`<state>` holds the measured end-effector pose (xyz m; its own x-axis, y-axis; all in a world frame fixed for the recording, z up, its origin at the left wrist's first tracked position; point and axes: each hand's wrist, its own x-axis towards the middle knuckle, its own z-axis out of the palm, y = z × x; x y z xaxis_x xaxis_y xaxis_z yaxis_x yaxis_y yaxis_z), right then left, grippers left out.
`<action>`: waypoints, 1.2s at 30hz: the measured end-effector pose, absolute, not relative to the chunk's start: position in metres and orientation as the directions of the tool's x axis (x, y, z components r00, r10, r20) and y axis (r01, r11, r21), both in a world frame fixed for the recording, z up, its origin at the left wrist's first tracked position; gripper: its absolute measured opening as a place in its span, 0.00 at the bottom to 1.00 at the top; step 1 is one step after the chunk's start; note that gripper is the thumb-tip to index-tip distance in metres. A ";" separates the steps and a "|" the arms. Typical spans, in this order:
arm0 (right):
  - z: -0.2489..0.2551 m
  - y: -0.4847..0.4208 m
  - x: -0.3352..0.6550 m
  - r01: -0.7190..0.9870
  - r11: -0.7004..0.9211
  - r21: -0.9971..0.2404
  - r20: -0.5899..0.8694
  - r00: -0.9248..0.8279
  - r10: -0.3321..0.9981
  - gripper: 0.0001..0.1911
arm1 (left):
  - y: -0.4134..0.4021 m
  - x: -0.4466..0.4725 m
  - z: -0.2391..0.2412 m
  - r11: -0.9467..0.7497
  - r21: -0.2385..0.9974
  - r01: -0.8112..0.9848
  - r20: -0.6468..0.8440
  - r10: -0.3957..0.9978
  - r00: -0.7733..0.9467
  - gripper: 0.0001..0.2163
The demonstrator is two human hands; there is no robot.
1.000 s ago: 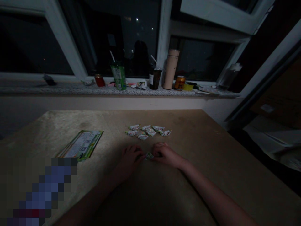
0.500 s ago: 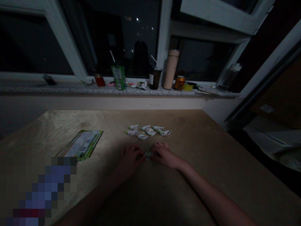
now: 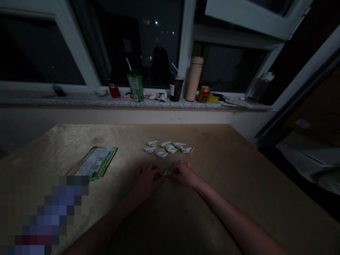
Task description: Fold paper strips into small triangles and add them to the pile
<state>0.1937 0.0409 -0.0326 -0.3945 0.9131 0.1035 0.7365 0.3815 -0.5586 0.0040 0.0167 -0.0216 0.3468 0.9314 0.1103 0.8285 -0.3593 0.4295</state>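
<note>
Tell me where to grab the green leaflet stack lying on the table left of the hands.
Probably its near short edge, coming from the right with the left hand, the closer one. The leaflet stack lies flat on the table and slightly fanned, so pinch thumb on top, fingers slid beneath. It and the right hand pinch a small folded paper piece.

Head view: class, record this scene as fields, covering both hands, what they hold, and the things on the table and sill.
Left hand: pinches folded paper piece
Right hand: pinches the same piece
Cluster of folded pieces: on table beyond the hands, untouched
Leaflets: flat on table, left of the hands
Windowsill: green cup with straw, beige flask, orange can
</note>
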 end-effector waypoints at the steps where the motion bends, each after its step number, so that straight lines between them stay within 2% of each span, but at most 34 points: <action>1: -0.032 0.041 0.194 0.735 0.367 -0.571 0.099 -0.382 0.919 0.13 | 0.017 0.004 -0.021 -0.353 0.430 0.831 0.106 0.934 0.342 0.08; 5: -0.028 0.037 0.195 0.715 0.324 -0.620 0.077 -0.356 0.931 0.07 | 0.017 0.005 -0.019 -0.337 0.431 0.837 0.095 0.940 0.329 0.08; 9: -0.023 0.035 0.197 0.693 0.325 -0.643 0.040 -0.393 0.919 0.06 | 0.017 0.003 -0.019 -0.339 0.435 0.834 0.091 0.938 0.334 0.07; 18: -0.022 0.033 0.191 0.756 0.270 -0.597 -0.007 -0.341 0.940 0.06 | 0.016 0.003 -0.019 -0.326 0.442 0.836 0.084 0.943 0.323 0.08; 26: -0.021 0.033 0.193 0.746 0.264 -0.611 -0.018 -0.347 0.938 0.07 | 0.016 0.003 -0.017 -0.335 0.440 0.833 0.088 0.939 0.332 0.07; 30: -0.022 0.032 0.193 0.752 0.284 -0.595 -0.007 -0.358 0.934 0.10 | 0.017 0.003 -0.020 -0.333 0.436 0.836 0.091 0.941 0.327 0.07; 36: -0.023 0.024 0.187 0.782 0.264 -0.564 0.045 -0.290 0.956 0.07 | 0.017 0.004 -0.020 -0.330 0.431 0.840 0.100 0.942 0.319 0.07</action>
<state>0.1870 0.0243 -0.0228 -0.2898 0.9560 0.0453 0.7823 0.2639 -0.5643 0.0042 0.0171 -0.0203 0.3191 0.9424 0.1005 0.8396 -0.3303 0.4313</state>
